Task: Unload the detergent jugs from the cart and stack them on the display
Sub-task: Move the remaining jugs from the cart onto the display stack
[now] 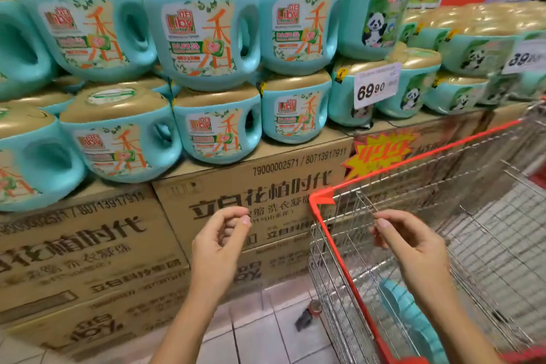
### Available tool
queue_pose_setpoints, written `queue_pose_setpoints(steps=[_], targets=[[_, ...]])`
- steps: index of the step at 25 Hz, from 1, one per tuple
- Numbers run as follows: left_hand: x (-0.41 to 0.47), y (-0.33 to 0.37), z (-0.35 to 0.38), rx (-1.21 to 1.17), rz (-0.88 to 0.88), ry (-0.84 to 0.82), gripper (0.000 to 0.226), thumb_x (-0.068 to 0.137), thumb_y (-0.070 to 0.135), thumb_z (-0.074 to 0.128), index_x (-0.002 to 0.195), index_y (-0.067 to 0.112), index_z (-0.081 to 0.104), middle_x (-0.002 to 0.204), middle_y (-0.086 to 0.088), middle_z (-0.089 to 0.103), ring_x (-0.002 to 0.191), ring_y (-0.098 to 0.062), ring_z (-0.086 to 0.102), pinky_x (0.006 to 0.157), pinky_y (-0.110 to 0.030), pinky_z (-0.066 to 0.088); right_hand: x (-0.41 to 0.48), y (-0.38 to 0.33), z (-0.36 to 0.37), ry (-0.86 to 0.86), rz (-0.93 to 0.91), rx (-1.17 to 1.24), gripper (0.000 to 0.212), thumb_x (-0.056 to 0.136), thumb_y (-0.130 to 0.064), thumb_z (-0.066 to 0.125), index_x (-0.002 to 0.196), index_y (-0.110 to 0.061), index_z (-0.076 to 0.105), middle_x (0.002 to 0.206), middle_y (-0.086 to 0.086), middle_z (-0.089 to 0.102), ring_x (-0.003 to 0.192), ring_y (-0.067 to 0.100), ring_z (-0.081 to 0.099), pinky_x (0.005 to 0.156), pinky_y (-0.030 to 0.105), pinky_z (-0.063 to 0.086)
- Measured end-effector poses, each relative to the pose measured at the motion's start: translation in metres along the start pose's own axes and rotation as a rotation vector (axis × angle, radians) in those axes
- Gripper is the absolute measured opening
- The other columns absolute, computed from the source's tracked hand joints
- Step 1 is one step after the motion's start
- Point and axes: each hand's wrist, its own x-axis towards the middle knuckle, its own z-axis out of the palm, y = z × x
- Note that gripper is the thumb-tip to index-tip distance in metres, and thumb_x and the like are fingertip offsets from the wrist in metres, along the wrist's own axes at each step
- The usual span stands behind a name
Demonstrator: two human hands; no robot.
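Left hand: our left hand (220, 245) hangs in front of the cardboard boxes (251, 186). Its fingers (240, 216) are loosely curled and released, holding nothing.
Right hand: our right hand (413, 248) is over the near left corner of the cart (413, 157), also empty. Its fingers (384, 223) are slack and bent, just beside a wire panel (366, 207). We cannot tell whether the tips touch the wire.
Jug in cart: one teal jug (407, 310) lies low in the basket on the near side, below our right hand. We see no other through the mesh, so we judge the unloading nearly done.
Display: stacked jugs (206, 38) sit in two tiers on the boxes, to the left and far side. Each upper base rests on the gold caps below, and the labels face us so shoppers can read them.
Price tag: a 69.90 card (376, 84) hangs at the right end of these rows, where the panda-label jugs begin.
Cart position: it stands right beside the boxes, which keeps each lift short.
Step in hand: with both hands free, we judge we are between jugs and about to reach down.
Risk: the jug lies deep, and a top-tier jug set off centre on the rounded caps could slide.
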Motion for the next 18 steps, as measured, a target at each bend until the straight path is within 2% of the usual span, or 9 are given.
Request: queue_pose_setpoints(steps=[3, 5, 7, 10, 13, 18], targets=[[-0.064, -0.027, 0.027, -0.016, -0.166, -0.153, 0.019, 0.09, 0.008, 0.064, 0.088, 0.026, 0.071, 0.077, -0.013, 0.063, 0.069, -0.014, 0.056, 0.062, -0.014, 0.046, -0.058, 0.02, -0.031, 0.003, 0.134, -0.02, 0.02, 0.088, 0.007, 0.06, 0.087, -0.011, 0.07, 0.073, 0.012, 0.068, 0.062, 0.008, 0.062, 0.06, 0.015, 0.052], [-0.098, -0.038, 0.045, -0.023, -0.251, -0.228, 0.017, 0.089, 0.005, 0.064, 0.088, 0.021, 0.07, 0.072, -0.006, 0.065, 0.069, -0.014, 0.06, 0.063, -0.014, 0.047, -0.083, 0.028, -0.054, 0.027, 0.205, -0.016, 0.018, 0.087, 0.007, 0.06, 0.088, -0.008, 0.07, 0.074, 0.014, 0.068, 0.062, 0.007, 0.061, 0.06, 0.016, 0.052], [-0.125, -0.045, 0.067, -0.014, -0.306, -0.285, 0.016, 0.089, 0.006, 0.065, 0.087, 0.021, 0.07, 0.073, -0.008, 0.069, 0.07, -0.014, 0.065, 0.067, -0.016, 0.05, -0.099, 0.038, -0.081, 0.066, 0.255, -0.006, 0.018, 0.088, 0.006, 0.06, 0.088, -0.009, 0.07, 0.071, 0.005, 0.068, 0.062, 0.006, 0.061, 0.061, 0.016, 0.052], [-0.15, -0.044, 0.104, -0.012, -0.339, -0.302, 0.016, 0.09, 0.008, 0.065, 0.085, 0.023, 0.07, 0.079, -0.014, 0.069, 0.073, -0.015, 0.063, 0.071, -0.02, 0.049, -0.102, 0.048, -0.122, 0.1, 0.286, 0.001, 0.02, 0.09, 0.003, 0.059, 0.088, -0.013, 0.07, 0.069, 0.0, 0.069, 0.061, 0.006, 0.061, 0.06, 0.016, 0.051], [-0.166, -0.033, 0.154, 0.011, -0.293, -0.327, 0.021, 0.09, 0.002, 0.062, 0.086, 0.022, 0.069, 0.073, -0.005, 0.069, 0.069, -0.01, 0.062, 0.067, -0.013, 0.048, -0.094, 0.057, -0.171, 0.053, 0.287, -0.009, 0.019, 0.09, 0.001, 0.059, 0.089, -0.014, 0.07, 0.067, 0.001, 0.07, 0.059, 0.002, 0.061, 0.058, 0.014, 0.049], [-0.186, -0.012, 0.242, -0.053, -0.311, -0.236, 0.021, 0.089, -0.001, 0.062, 0.09, 0.018, 0.07, 0.076, -0.004, 0.069, 0.072, -0.013, 0.061, 0.065, -0.011, 0.047, -0.057, 0.07, -0.258, -0.057, 0.3, -0.083, 0.021, 0.092, -0.003, 0.058, 0.088, -0.019, 0.069, 0.068, -0.003, 0.07, 0.062, 0.003, 0.063, 0.063, 0.017, 0.052]])
